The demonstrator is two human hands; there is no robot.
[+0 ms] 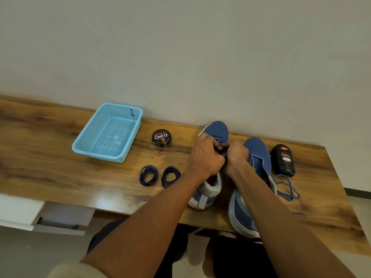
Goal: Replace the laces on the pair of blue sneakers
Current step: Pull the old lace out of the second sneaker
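Observation:
Two blue sneakers stand on the wooden table, toes toward the wall. Over the left sneaker (215, 130) my left hand (206, 155) and my right hand (234, 153) meet, fingers curled and pinching its dark lace at the eyelets. The right sneaker (258, 155) has no lace in its eyelets, and my right forearm crosses its heel. A loose blue lace (287, 187) lies beside it on the right. Two coiled dark blue laces (148, 175) (170, 176) lie left of the shoes.
A light blue plastic basket (108, 153) sits at the back left. A round Cherry polish tin (161, 137) stands between basket and shoes. A black Cherry polish bottle (283, 159) lies right of the right sneaker. The table's front edge (140, 212) runs near my knees.

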